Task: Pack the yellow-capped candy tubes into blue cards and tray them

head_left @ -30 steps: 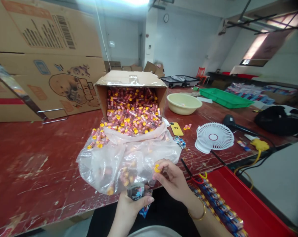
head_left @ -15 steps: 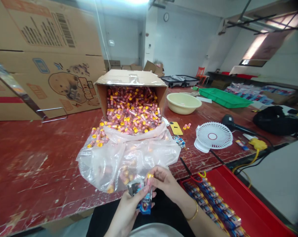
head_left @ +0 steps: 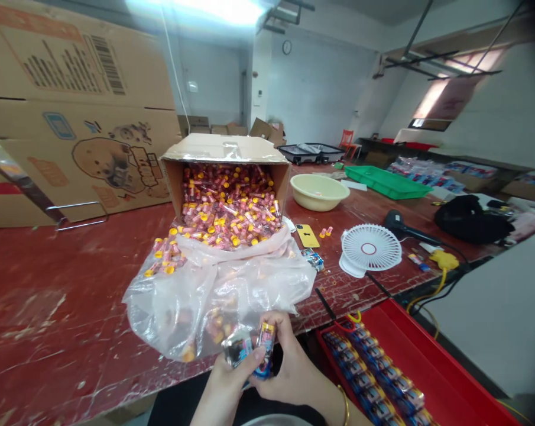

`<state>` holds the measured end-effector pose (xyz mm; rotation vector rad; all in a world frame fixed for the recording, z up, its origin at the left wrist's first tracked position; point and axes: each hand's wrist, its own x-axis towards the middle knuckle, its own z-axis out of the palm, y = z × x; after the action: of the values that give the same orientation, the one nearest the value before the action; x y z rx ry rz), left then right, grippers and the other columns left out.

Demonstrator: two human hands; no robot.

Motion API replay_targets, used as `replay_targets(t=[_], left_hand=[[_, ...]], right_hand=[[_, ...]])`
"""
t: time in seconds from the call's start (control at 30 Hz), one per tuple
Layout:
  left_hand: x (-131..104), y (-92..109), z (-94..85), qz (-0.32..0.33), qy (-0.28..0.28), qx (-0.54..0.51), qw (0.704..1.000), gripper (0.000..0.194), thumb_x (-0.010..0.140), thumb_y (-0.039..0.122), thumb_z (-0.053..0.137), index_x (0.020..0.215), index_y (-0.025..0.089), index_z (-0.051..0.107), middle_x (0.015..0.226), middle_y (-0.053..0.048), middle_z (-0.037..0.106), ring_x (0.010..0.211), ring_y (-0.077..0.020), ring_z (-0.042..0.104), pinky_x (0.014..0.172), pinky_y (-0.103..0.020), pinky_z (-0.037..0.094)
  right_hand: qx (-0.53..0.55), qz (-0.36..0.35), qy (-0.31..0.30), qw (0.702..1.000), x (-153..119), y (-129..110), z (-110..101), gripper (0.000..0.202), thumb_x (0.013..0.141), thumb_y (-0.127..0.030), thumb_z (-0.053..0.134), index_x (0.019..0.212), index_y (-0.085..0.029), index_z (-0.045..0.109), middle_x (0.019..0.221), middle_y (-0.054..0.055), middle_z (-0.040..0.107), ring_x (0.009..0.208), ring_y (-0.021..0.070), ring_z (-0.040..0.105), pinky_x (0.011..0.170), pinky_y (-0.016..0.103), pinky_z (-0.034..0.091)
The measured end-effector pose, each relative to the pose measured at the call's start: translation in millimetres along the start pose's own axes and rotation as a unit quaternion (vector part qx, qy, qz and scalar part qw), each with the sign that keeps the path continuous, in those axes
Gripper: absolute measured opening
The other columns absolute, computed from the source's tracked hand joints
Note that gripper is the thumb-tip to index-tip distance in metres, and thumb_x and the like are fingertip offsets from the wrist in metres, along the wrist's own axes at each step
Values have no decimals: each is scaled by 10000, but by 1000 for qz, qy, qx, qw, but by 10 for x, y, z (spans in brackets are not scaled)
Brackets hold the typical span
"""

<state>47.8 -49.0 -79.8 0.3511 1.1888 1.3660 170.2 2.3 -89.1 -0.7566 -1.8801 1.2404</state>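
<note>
My left hand (head_left: 229, 373) grips a small stack of dark blue printed wrappers (head_left: 237, 350), its thumb pressing against a tube beside them. That small yellow-capped tube (head_left: 266, 336) stands nearly upright with blue printed wrapping around its lower part. Curled around its cap and side are the fingers of my right hand (head_left: 287, 361). Just beyond both hands lies a translucent plastic bag (head_left: 249, 284), spilling from a cardboard box (head_left: 225, 148) on its side. Many pink tubes with yellow caps (head_left: 232, 216) fill the box opening. Some fingertips are hidden behind the wrappers.
At lower right, a red tray (head_left: 422, 355) holds rows of wrapped tubes (head_left: 365, 373). A yellow phone (head_left: 308, 235), more wrappers (head_left: 313, 259), a white fan (head_left: 369, 248) and a cream basin (head_left: 319, 192) sit on the red table. Large cartons (head_left: 81, 118) stand at left.
The tube has gone down into a blue wrapper, which now surrounds its lower part. My right hand has shifted lower around its side. The view has turned slightly right.
</note>
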Motion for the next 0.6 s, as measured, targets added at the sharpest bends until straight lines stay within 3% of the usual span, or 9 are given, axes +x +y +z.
replay_targets(t=[0.1, 0.23, 0.37, 0.47, 0.6], left_hand=[[-20, -23, -8, -2, -13, -29, 999, 419, 565, 218, 834, 963, 151, 720, 938, -94, 754, 975, -312, 658, 830, -368, 512], [-29, -33, 5, -45, -41, -42, 997, 511, 615, 230, 813, 1101, 189, 659, 978, -92, 743, 941, -309, 672, 798, -385, 527], [-2, -93, -41, -41, 11, -21, 999, 381, 754, 316, 711, 1093, 160, 636, 1023, -95, 712, 908, -261, 674, 783, -405, 541], [44, -127, -102, -42, 20, -15, 999, 304, 852, 345, 591, 1095, 163, 616, 1101, -76, 672, 938, -231, 656, 804, -434, 537], [149, -150, -128, -84, -10, -11, 996, 381, 717, 355, 718, 1059, 199, 659, 1078, -74, 720, 1063, -300, 622, 867, -417, 526]], right_hand=[[16, 7, -10, 1000, -9, -28, -5, 575, 576, -57, 627, 1022, -242, 315, 890, -12, 459, 737, 128, 506, 652, 255, 459], [20, 34, -4, 999, -15, -43, -5, 543, 600, -48, 599, 1007, -247, 300, 883, -12, 488, 708, 121, 505, 612, 246, 444], [24, 20, -2, 999, 5, -51, -7, 560, 591, -43, 613, 1013, -243, 304, 883, -13, 479, 737, 129, 507, 648, 256, 446], [33, 4, 6, 999, -18, -55, -31, 573, 584, -46, 628, 1025, -239, 316, 896, -14, 464, 746, 125, 494, 661, 254, 443], [23, 4, 67, 997, -140, 53, -259, 633, 561, -63, 660, 1071, -234, 325, 982, 8, 459, 846, 143, 508, 727, 269, 459]])
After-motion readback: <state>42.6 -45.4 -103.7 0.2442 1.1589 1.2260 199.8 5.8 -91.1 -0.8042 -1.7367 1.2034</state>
